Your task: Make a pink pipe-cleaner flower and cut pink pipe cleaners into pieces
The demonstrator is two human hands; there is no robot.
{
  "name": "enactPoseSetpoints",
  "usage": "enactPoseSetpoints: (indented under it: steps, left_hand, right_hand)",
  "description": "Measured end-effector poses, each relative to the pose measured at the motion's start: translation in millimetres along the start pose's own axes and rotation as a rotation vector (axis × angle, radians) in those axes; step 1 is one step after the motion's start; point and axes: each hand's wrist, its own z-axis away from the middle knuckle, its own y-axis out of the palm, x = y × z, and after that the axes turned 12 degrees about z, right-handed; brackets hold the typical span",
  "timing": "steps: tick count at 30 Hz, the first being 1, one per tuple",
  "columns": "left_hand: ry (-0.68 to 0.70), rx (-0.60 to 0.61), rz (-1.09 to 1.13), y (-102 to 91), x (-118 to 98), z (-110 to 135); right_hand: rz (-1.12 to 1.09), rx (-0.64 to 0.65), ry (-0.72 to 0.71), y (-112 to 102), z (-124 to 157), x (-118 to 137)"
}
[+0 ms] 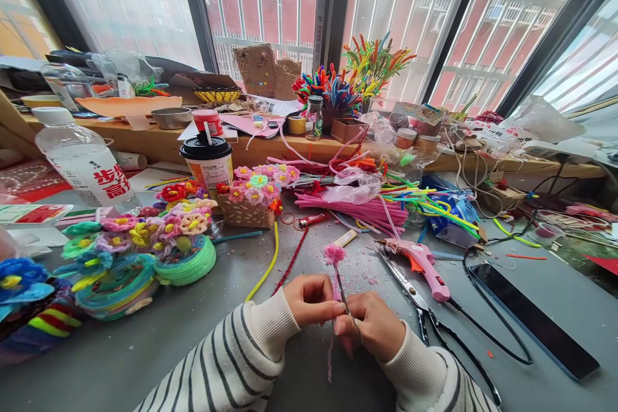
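Observation:
A pink fuzzy pipe-cleaner flower (334,254) stands upright above my hands, its thin pink stem running down past the fingers. My left hand (313,299) pinches that stem between thumb and fingertips. My right hand (371,325) is closed around what look like small scissors (341,283), with a narrow dark blade pointing up beside the stem just below the flower head. The fingers hide most of their handle. Right of my hands lie large scissors (408,290) and a pink hot glue gun (420,264).
At the left are pots of pipe-cleaner flowers (186,261) and a water bottle (91,170). Behind stand a drink cup (210,167), a flower basket (246,209) and bundled pink pipe cleaners (352,209). A phone (533,322) and black cable (497,335) lie right.

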Motion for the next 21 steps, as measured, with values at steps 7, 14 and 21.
enactPoseSetpoints:
  steps: [7, 14, 21]
  left_hand:
    - [0.041, -0.004, -0.013, 0.4, 3.0, -0.6]
    - [0.039, 0.012, -0.009, -0.8, 4.2, -0.8]
    - [-0.002, -0.008, -0.018, 0.0, 1.0, -1.3]
  right_hand:
    - [0.004, 0.047, 0.015, -10.8, 3.2, -0.8]
    - [0.008, 0.048, -0.018, -11.9, 2.9, 0.8]
    - [0.029, 0.05, 0.057, -3.6, 1.8, -5.8]
